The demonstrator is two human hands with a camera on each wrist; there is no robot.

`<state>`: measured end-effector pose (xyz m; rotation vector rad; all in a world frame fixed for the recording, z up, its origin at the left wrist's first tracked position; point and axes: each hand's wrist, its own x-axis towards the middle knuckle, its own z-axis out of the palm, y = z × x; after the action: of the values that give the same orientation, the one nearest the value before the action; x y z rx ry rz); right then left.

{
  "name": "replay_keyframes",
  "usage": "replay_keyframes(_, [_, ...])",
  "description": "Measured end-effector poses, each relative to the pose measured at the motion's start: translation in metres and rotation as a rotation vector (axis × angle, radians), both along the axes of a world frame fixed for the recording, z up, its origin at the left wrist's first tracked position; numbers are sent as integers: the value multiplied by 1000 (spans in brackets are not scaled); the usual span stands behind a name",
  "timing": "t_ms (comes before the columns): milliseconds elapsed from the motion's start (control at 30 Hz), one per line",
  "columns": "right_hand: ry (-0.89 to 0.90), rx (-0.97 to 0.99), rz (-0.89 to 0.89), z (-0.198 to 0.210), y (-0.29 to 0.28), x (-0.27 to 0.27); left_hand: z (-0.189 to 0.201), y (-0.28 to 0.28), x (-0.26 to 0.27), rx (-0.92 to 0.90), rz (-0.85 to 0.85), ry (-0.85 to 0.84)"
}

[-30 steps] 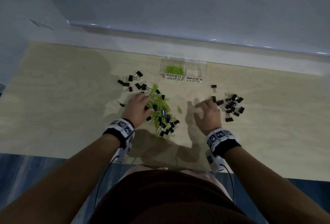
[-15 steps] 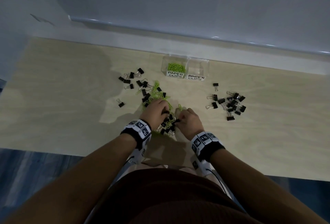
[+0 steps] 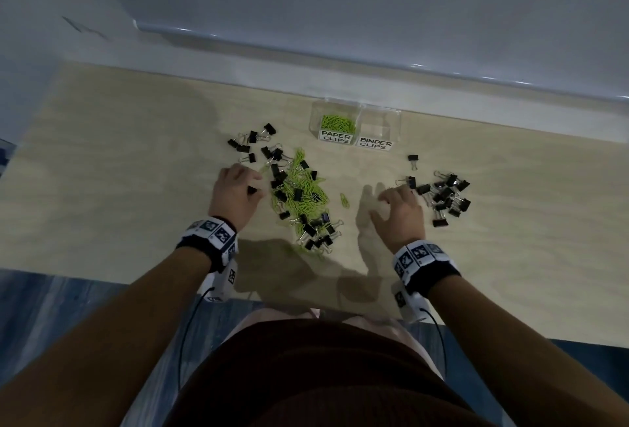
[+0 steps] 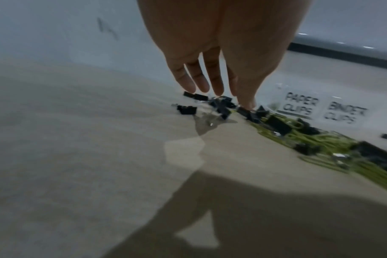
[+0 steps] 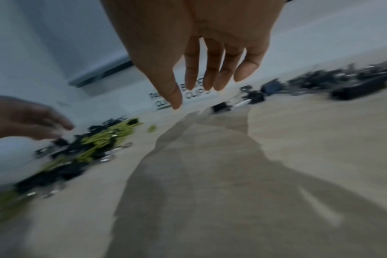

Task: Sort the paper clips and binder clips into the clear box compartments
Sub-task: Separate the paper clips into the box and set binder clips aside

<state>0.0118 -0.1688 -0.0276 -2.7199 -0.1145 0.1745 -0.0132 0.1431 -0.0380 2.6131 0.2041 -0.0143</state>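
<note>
Table (image 3: 102, 188) carries clear box (image 3: 355, 123) at back, paper clips in its left compartment; mixed pile (image 3: 299, 195) centre, binder clips (image 3: 442, 197) right; left hand (image 3: 235, 197) and right hand (image 3: 401, 212) fingers relaxed, spread, holding nothing

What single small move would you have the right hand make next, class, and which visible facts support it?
Probably reach the right hand a little forward and right to pinch one binder clip from the black pile. The hand hovers open and holds nothing, its fingers nearly at that pile, and the BINDER CLIPS compartment looks empty while the PAPER CLIPS compartment already holds green clips.
</note>
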Motion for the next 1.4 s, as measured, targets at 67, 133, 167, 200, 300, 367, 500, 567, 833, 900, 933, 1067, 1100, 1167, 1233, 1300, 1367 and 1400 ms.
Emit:
replay_keyframes(67, [-21, 33, 165, 2, 22, -9, 7, -20, -6, -71, -95, 29])
replay_keyframes(133, [54, 4, 299, 3, 44, -17, 10, -43, -11, -74, -227, 133])
replay_keyframes(167, [91, -25, 343, 4, 53, -21, 9, -54, -14, -49, -289, 178])
replay_keyframes(200, [111, -50, 368, 3, 61, -23, 6, -62, -16, -27, -323, 212])
replay_keyframes(300, [145, -93, 376, 0, 76, -26, -2, -75, -17, 7, -310, 251])
replay_keyframes(367, [156, -105, 371, 0, 80, -25, -4, -79, -17, 14, -292, 224])
replay_keyframes(500, [185, -82, 360, 2, 84, -22, -3, -79, -18, -48, -286, 164])
replay_keyframes(567, [223, -22, 338, 4, 85, -20, 0, -73, -19, -136, -239, 131])
replay_keyframes(833, [258, 354, 70, 7, 67, -5, -1, -5, -15, -100, 31, -1])
replay_keyframes(900, [206, 405, -8, 11, 53, 1, -6, 7, -16, -12, 21, 0])
replay_keyframes(933, [166, 406, -53, 12, 42, 4, -7, 9, -18, 29, 4, -9])
replay_keyframes(1067, [52, 218, -155, 5, -3, 16, -7, -12, -28, 53, -200, -62])
replay_keyframes(1100, [38, 132, -146, 3, -11, 16, -6, -22, -30, 45, -267, -27])
replay_keyframes(1167, [10, -29, -92, 2, -14, 13, -7, -45, -32, 33, -420, 57])
replay_keyframes(1233, [4, -94, -11, 2, -4, 8, -8, -64, -32, 38, -544, 135])
replay_keyframes(1300, [18, -55, 125, 6, 15, 4, -8, -76, -29, 77, -586, 198])
replay_keyframes(1367, [120, -11, 297, 9, 36, 0, -8, -81, -27, 119, -593, 234])
replay_keyframes(1400, [186, -20, 377, 10, 45, -1, -8, -82, -25, 145, -602, 252])
